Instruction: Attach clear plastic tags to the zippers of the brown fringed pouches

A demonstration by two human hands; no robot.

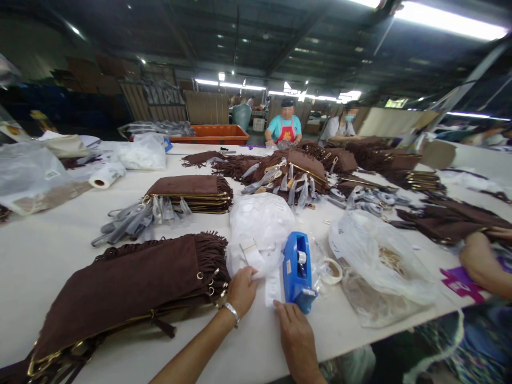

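Note:
My left hand (pixel 242 292), with a silver bracelet on its wrist, has its thumb and fingers closed on the lower edge of a crumpled white plastic bag (pixel 260 213). Small white paper slips (pixel 251 249) lie on that bag. My right hand (pixel 296 329) rests with fingers stretched at the lower end of a white strip (pixel 273 288), close to the front of a blue tape dispenser (pixel 295 272). To the left of my hands is a stack of dark brown fringed bags (pixel 132 282) with gold zips and rings.
More brown bags (pixel 188 186) with plastic-wrapped straps are stacked behind, beside a larger pile (pixel 288 168). A tape roll (pixel 332 271) and a clear bag of rings (pixel 380 266) lie right. A co-worker's arm (pixel 486 264) reaches in; two people (pixel 285 130) work across the table.

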